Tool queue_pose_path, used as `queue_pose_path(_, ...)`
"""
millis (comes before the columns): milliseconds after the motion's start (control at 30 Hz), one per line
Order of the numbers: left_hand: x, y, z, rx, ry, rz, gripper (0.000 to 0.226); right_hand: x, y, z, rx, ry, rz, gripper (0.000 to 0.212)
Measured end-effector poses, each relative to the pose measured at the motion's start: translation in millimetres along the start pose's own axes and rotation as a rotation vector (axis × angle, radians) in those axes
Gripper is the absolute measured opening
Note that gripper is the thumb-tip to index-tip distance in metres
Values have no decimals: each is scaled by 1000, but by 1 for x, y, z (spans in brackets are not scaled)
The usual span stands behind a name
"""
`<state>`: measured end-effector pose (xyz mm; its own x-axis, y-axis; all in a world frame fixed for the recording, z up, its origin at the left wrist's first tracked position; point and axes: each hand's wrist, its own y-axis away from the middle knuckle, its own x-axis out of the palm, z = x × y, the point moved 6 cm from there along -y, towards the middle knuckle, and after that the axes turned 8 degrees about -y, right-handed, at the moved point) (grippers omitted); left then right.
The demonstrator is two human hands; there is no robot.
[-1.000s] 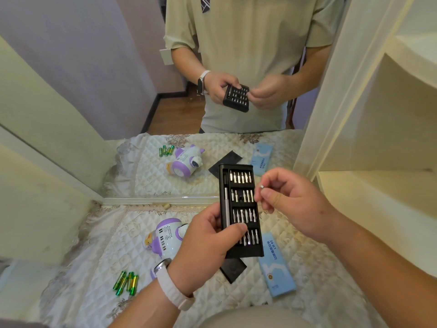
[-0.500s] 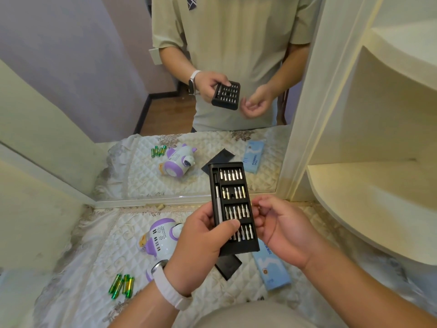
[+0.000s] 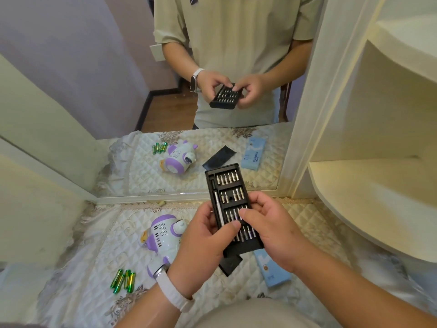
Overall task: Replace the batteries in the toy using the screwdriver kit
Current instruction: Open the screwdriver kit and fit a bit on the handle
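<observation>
I hold the black screwdriver kit tray (image 3: 226,183) upright above the table, its rows of silver bits facing me. My left hand (image 3: 203,247) grips its lower left edge, thumb across the front. My right hand (image 3: 276,233) wraps round the right edge, and its thumb presses on the third row of bits. The slim screwdriver handle (image 3: 218,209) lies in the tray's left slot. The white and purple toy (image 3: 163,233) lies on the quilted cloth to the left. Several green batteries (image 3: 123,280) lie near the front left.
The kit's black lid (image 3: 231,265) and a light blue box (image 3: 272,268) lie on the cloth under my hands. A mirror (image 3: 212,150) stands behind the table and reflects the scene. A cream shelf unit (image 3: 366,197) juts in from the right.
My right hand, which pinched a small bit beside the tray, has come down onto the tray and now grips its right edge. The tray sits lower and tilted slightly.
</observation>
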<state>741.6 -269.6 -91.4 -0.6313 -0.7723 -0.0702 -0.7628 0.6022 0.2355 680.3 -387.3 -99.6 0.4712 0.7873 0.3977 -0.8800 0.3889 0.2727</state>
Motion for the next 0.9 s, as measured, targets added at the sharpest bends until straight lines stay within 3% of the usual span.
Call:
queue_pose_path(133, -16, -3, -4, 60, 2, -152, 53, 1, 6, 6, -87, 120, 6, 19)
queue_pose_path(200, -23, -4, -10, 142, -92, -184, 51, 2, 8, 7, -100, 126, 20, 21)
queue_pose_path(333, -22, 0, -26, 257, -411, -154, 31, 1, 11, 12, -83, 68, 51, 19)
queue_pose_path(433, -19, 5, -34, 313, -596, -147, 30, -2, 14, 18, -105, 69, 66, 19)
queue_pose_path(567, -12, 10, -45, 352, -1033, -104, 35, -9, 16, 23, -142, 127, 69, 18)
queue_pose_path(700, -6, 6, -50, 334, -1029, -14, 33, -16, 19, 24, -137, 118, 48, 18)
queue_pose_path(900, 2, 8, -55, 377, -1090, -18, 35, -23, 23, 24, -130, 104, 46, 19)
